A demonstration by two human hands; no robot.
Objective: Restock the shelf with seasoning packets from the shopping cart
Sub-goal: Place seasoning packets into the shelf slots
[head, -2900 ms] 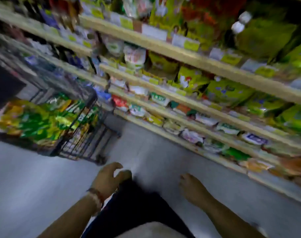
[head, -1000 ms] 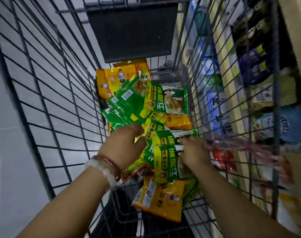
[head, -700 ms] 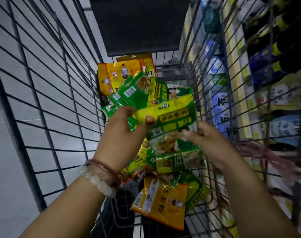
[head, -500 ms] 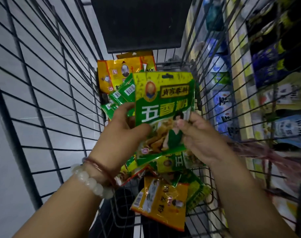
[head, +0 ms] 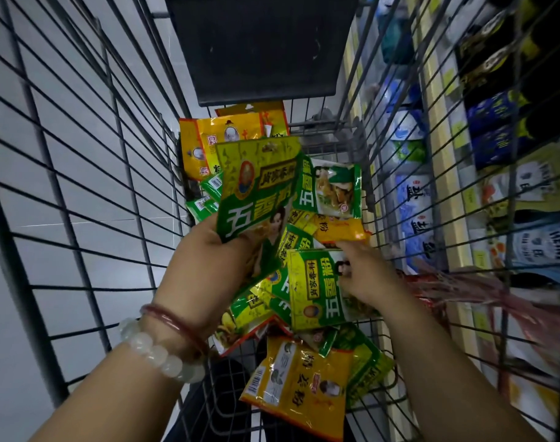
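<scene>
Both my hands are inside the wire shopping cart (head: 90,173), over a heap of green and yellow seasoning packets (head: 329,193). My left hand (head: 208,266), with bead bracelets on the wrist, grips a green and yellow packet (head: 256,186) by its lower edge and holds it upright above the heap. My right hand (head: 364,275) pinches a second green packet (head: 317,288) that lies on top of the pile. A yellow packet (head: 301,387) lies nearest to me.
Shelves (head: 444,173) with blue, white and dark bags run along the cart's right side, seen through its wire wall. A black panel (head: 262,46) closes the cart's far end. Grey tiled floor (head: 48,148) shows through the left wall.
My right hand has let go of the upright packet and dropped onto another green packet on the pile. My left hand now holds the first packet alone, shifted slightly left.
</scene>
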